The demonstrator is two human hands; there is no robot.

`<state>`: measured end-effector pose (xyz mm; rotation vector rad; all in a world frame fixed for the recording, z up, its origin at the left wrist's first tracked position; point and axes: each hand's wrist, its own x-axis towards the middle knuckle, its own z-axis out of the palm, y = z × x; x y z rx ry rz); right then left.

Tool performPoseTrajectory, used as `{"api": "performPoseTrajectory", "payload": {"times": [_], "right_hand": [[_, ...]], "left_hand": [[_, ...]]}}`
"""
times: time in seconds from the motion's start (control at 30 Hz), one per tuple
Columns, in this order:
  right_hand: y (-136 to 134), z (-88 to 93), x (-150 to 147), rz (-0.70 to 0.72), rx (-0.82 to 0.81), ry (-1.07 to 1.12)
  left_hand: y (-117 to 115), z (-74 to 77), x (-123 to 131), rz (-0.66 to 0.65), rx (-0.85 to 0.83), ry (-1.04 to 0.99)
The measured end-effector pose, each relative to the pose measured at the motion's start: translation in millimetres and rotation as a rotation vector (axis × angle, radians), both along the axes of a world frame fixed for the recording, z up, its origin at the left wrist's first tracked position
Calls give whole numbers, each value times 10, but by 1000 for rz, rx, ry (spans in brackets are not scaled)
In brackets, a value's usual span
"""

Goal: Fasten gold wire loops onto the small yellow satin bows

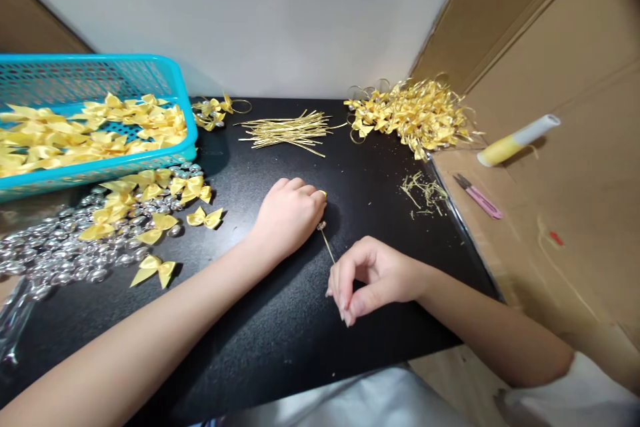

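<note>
My left hand point(291, 215) is closed, back up, just above the black table. A scrap of yellow, seemingly ribbon, peeks out by its knuckles; the fingers hide most of it. Below that hand sits a small silver bead point(321, 225). From the bead a thin gold wire point(328, 246) runs taut down to my right hand point(373, 280). The right hand's thumb and fingertips are pinched together, and the wire's end disappears behind its fingers. Left of my left hand, a loose yellow bow point(205, 217) lies on the table.
A turquoise basket point(187, 133) of yellow bows stands left, with silver beads point(60, 247) before it. Gold wire strips point(287, 130) lie at the back. Finished bow pieces point(415, 113) pile back right, near wire scraps point(424, 193), pink snips point(479, 197) and a yellow-white tube point(517, 140).
</note>
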<state>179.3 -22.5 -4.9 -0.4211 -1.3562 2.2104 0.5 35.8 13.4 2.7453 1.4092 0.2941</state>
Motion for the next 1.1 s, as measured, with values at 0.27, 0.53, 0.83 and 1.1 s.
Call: {"api": "performPoseTrajectory", "payload": {"times": [0.27,0.53,0.83,1.1], "right_hand": [[34,264,152,-207,112,126],[98,597,234,-473,257,-3],[7,704,-37,-486,170,-105],[32,324,-164,-450,-30,-198]], "left_hand": [[130,-31,-47,272,-587,-1025],[146,-127,-25,281,-792,-1152],[158,-181,-29,288,-635,-1249],[291,-200,-127,285,-504,-1472]]}}
